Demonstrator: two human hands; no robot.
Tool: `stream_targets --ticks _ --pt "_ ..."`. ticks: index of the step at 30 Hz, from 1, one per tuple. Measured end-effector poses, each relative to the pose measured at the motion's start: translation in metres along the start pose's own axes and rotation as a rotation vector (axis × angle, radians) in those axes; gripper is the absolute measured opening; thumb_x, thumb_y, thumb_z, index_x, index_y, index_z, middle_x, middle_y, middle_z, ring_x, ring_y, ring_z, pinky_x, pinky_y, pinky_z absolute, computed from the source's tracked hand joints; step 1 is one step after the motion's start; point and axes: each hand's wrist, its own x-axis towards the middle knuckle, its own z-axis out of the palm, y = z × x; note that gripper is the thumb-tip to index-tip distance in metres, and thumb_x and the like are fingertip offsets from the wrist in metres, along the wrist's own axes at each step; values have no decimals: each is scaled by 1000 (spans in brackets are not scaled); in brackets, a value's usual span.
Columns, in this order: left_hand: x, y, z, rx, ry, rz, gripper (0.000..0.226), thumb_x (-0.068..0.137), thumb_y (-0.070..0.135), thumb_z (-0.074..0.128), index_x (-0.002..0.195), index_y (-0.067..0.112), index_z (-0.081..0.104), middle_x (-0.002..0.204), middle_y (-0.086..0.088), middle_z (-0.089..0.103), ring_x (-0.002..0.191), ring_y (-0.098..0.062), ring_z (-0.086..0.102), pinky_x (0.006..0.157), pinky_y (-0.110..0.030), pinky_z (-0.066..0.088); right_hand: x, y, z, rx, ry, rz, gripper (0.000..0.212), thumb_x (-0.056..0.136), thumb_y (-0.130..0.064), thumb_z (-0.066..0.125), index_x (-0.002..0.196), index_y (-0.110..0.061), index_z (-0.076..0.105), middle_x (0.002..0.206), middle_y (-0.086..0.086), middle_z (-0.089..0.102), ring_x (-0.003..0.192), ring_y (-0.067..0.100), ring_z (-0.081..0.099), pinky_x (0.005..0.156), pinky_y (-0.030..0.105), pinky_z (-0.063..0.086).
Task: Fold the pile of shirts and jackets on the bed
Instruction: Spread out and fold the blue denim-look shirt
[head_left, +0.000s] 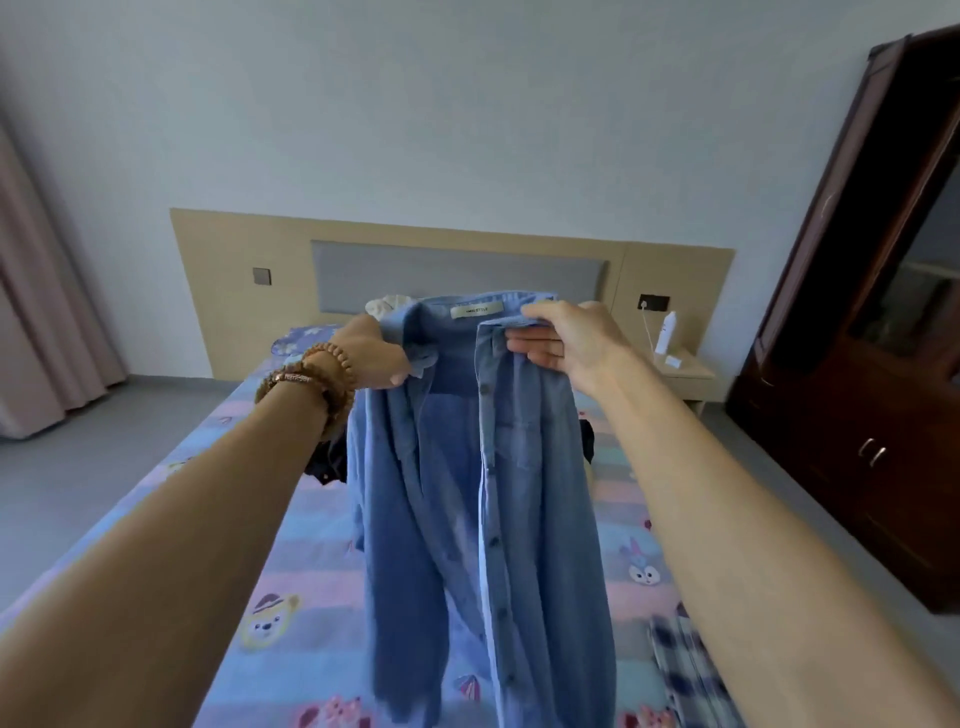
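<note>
— What's being held up over the bed (270, 561)?

— A blue denim shirt (483, 499), lifted off the bed and hanging open-fronted, its collar level with the headboard (457, 270) behind it. The label inside the collar faces us.

— How are the hands placed?

— The left hand (374, 358), bead bracelets (311, 379) on its wrist, has its fingers curled round the shirt's left collar edge. The right hand (563, 338) pinches the other collar edge and button placket, thumb on top, fingers folded underneath.

— Anything else on the bed?

— Dark clothing (327, 462) lies behind the shirt, partly hidden by it. A checked garment (685, 670) sits at the bed's near right edge, blurred. Something pale (387, 304) shows near the headboard, above the shirt's collar.

— And beside the bed?

— A nightstand (685, 374) to the bed's right with a white bottle (666, 332), then a dark wardrobe (883, 312) farther right.
</note>
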Motion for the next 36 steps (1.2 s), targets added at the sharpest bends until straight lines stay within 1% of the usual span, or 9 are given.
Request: stream_targets --ticks 3,5,8,13,17,22,29,33,36 --pt "-26 -26 -15 302 17 70 22 71 7 71 81 -7 56 80 -26 59 79 -38 61 64 -40 51 -28 14 11 -448 -15 -184 13 76 -12 77 88 -14 72 87 0 74 83 14 69 69 28 54" --pt "-48 -45 -28 375 66 106 13 72 7 70 76 0 60 72 -17 65 72 -31 65 65 -37 56 -47 33 21 -717 124 -312 12 78 -12 73 89 -13 70 86 2 72 82 19 67 70 32 54" --pt "-84 -73 -37 400 222 145 20 79 24 64 80 5 59 67 -8 56 67 -29 57 62 -35 51 -84 59 38 -722 345 -373 15 83 -17 68 98 -15 69 85 6 72 81 26 69 75 40 57" --pt "-119 -97 -46 -242 44 121 27 93 26 54 102 3 64 95 -12 64 90 -31 60 76 -34 47 -146 52 75 -740 610 -501 19 93 -29 64 99 -11 63 97 8 71 114 31 53 80 38 44" --pt "-110 -102 -67 -470 120 121 45 89 42 59 112 3 63 110 -14 68 103 -29 63 94 -43 51 -148 22 91 -710 738 -582 16 88 -32 61 87 -17 55 80 3 67 79 30 62 62 34 45" --pt "-78 -128 -63 -287 240 168 36 89 42 59 101 7 64 93 -9 66 90 -27 62 79 -32 49 -111 45 117 -634 698 -449 17 84 -31 63 86 -15 58 82 -2 62 77 22 54 64 29 39" --pt "23 -249 34 -62 184 -71 29 89 41 62 86 11 61 83 -7 59 76 -27 54 66 -31 42 19 217 168 -527 516 -113 21 72 -39 60 73 -20 50 75 4 69 73 31 68 69 42 57" --pt "105 -308 90 -66 222 -196 34 85 36 66 83 2 69 81 -17 67 76 -29 61 68 -37 52 112 295 206 -513 444 -34 17 79 -27 64 84 -12 56 81 6 70 82 32 66 74 44 55" --pt "189 -321 111 -45 277 -228 33 85 31 64 66 4 62 64 -11 57 67 -24 50 54 -30 39 196 329 222 -476 389 -5 17 83 -21 65 93 -10 56 91 8 69 89 32 65 79 44 53"
